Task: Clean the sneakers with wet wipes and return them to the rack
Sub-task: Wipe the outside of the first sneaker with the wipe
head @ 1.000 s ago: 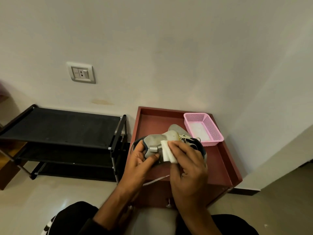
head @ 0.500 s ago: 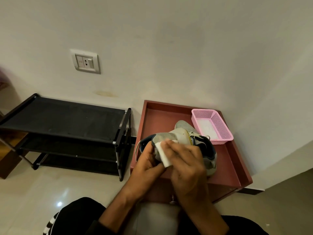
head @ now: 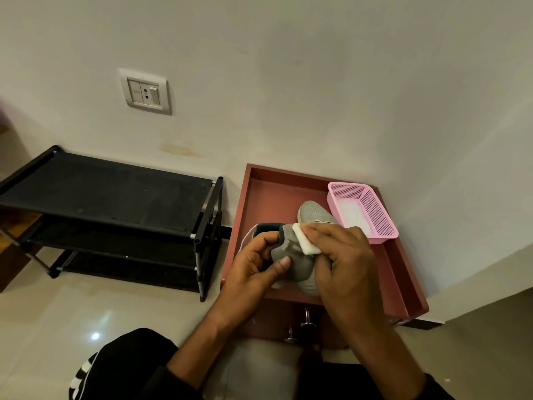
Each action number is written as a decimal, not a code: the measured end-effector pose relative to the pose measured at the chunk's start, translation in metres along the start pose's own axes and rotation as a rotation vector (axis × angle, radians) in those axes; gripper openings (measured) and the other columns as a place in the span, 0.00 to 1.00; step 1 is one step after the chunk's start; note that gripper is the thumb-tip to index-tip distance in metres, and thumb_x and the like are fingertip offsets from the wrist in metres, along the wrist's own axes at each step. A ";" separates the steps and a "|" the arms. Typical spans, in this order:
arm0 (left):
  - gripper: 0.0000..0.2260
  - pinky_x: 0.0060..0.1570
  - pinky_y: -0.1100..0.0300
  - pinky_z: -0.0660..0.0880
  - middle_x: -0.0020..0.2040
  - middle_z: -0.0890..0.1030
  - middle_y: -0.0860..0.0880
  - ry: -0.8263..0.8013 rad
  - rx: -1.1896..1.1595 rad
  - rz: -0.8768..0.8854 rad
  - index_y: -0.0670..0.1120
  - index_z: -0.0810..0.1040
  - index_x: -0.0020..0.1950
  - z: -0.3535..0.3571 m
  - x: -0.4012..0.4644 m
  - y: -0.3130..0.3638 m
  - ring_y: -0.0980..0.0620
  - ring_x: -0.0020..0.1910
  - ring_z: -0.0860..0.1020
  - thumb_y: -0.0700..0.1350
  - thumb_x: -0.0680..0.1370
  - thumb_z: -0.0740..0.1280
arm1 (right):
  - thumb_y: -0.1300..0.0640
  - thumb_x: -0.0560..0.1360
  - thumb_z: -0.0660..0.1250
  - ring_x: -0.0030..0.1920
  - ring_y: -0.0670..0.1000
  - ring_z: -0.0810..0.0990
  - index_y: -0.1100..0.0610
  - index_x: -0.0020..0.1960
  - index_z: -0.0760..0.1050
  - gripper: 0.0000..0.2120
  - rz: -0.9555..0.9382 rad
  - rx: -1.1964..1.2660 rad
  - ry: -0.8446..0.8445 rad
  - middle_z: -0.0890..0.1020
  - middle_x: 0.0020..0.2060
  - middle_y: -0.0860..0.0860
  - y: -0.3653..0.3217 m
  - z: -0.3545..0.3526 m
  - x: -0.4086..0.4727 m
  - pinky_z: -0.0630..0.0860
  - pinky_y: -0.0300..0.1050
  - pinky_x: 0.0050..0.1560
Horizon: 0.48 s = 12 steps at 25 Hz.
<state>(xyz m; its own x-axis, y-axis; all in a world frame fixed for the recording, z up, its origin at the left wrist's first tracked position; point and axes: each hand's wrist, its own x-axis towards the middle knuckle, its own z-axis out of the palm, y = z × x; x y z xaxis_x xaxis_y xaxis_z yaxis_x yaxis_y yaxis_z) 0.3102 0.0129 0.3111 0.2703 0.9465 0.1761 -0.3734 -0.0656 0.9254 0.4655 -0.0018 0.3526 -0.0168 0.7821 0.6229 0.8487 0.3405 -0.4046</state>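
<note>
Over the red counter (head: 398, 272), a sneaker (head: 291, 255) is gripped at its heel by the left hand (head: 253, 269), toe toward 1 o'clock. A wipe (head: 305, 241) is pressed on its side under the right hand's (head: 346, 264) fingers (head: 323, 229). The rack (head: 115, 197) stands at 9 o'clock, a pink basket (head: 380, 215) at 2 o'clock.

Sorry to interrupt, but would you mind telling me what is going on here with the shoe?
A person is cleaning a grey sneaker over a low reddish cabinet. The left hand grips the sneaker near its heel, and the right hand presses a white wet wipe against its upper. A pink basket sits at the cabinet's back right corner. The black shoe rack stands to the left; no shoes show on its visible shelves.
</note>
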 end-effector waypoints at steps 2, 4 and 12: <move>0.12 0.56 0.57 0.79 0.55 0.84 0.48 0.042 0.004 0.009 0.43 0.77 0.61 -0.008 0.001 0.003 0.51 0.57 0.82 0.39 0.77 0.67 | 0.71 0.69 0.67 0.54 0.49 0.78 0.56 0.60 0.82 0.22 -0.056 0.072 -0.082 0.84 0.54 0.48 0.000 -0.006 -0.002 0.74 0.37 0.59; 0.11 0.55 0.58 0.79 0.53 0.84 0.48 0.055 0.019 0.026 0.43 0.77 0.59 -0.011 0.003 0.006 0.51 0.55 0.82 0.40 0.77 0.65 | 0.71 0.70 0.66 0.56 0.48 0.79 0.53 0.59 0.82 0.22 -0.005 0.121 -0.087 0.83 0.54 0.44 0.009 -0.012 0.000 0.75 0.44 0.62; 0.12 0.51 0.61 0.77 0.52 0.82 0.43 0.091 0.085 0.057 0.38 0.77 0.59 -0.018 0.014 0.006 0.51 0.51 0.80 0.42 0.79 0.62 | 0.74 0.72 0.64 0.59 0.49 0.77 0.60 0.60 0.81 0.20 -0.260 0.045 -0.072 0.81 0.57 0.50 0.013 -0.014 -0.014 0.72 0.40 0.64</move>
<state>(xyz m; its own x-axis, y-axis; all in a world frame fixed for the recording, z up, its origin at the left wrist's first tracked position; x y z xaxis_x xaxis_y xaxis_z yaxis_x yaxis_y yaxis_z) 0.2956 0.0312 0.3134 0.1679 0.9649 0.2021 -0.3081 -0.1434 0.9405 0.4841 -0.0156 0.3479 -0.2698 0.7000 0.6613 0.7869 0.5561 -0.2676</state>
